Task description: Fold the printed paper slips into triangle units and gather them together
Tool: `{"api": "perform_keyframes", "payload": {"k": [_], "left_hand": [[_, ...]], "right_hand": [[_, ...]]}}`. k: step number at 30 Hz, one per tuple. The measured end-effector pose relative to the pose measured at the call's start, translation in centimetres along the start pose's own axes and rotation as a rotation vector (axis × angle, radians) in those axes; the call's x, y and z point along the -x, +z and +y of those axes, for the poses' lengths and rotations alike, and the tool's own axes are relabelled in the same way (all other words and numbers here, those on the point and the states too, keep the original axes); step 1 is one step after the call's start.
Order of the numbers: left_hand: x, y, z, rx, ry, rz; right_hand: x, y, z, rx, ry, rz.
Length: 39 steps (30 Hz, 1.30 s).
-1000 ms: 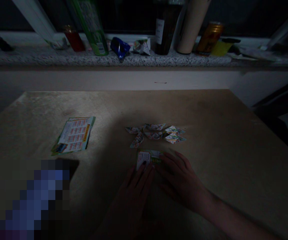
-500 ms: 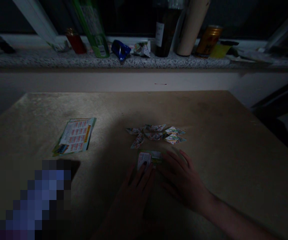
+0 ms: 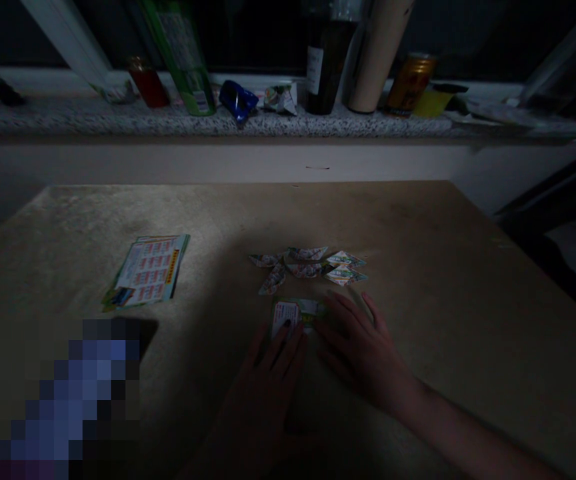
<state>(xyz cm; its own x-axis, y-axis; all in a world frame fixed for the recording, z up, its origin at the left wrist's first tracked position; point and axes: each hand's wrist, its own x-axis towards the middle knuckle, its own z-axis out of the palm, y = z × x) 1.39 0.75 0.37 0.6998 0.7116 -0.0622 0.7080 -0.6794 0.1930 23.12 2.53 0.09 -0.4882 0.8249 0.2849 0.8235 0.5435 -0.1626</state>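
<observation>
A printed paper sheet (image 3: 285, 312), white and green, lies on the table in front of me. My left hand (image 3: 268, 373) rests over its near left part with the fingers stretched out on it. At its right side my right hand (image 3: 361, 347) lies with fingers extended, the fingertips touching the paper's edge; part of the sheet is hidden beneath both hands. Just beyond sit several small folded paper pieces (image 3: 305, 270), pointed at their ends and grouped closely. To the left is a stack of printed paper sheets (image 3: 151, 270) with red lettering.
A pixelated, blurred-out object (image 3: 88, 387) covers the table's lower left. Along the granite windowsill (image 3: 258, 127) stand a green bottle (image 3: 188, 67), a dark bottle (image 3: 325, 73), a gold can (image 3: 411, 83), a red jar (image 3: 149, 85) and a blue wrapper (image 3: 238, 100).
The view has shifted very slightly. My right hand's fingers have moved a little on the paper; the left hand stays in nearly the same place.
</observation>
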Motion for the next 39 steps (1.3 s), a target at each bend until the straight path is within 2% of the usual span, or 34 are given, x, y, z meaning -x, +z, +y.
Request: {"api": "perform_keyframes", "payload": {"k": [19,26,39], "left_hand": [[0.09,0.11,-0.05,-0.013,0.015,0.035],[0.06,0.0,-0.08,-0.009,0.004,0.003],[0.14,0.48,-0.23,-0.005,0.016,0.045]], "right_hand": [[-0.12,-0.06,0.74,0.022,0.03,0.053],[-0.27,-0.03,0.69,0.014,0.03,0.091],[-0.22,0.04,0.83,0.009,0.05,0.103]]}}
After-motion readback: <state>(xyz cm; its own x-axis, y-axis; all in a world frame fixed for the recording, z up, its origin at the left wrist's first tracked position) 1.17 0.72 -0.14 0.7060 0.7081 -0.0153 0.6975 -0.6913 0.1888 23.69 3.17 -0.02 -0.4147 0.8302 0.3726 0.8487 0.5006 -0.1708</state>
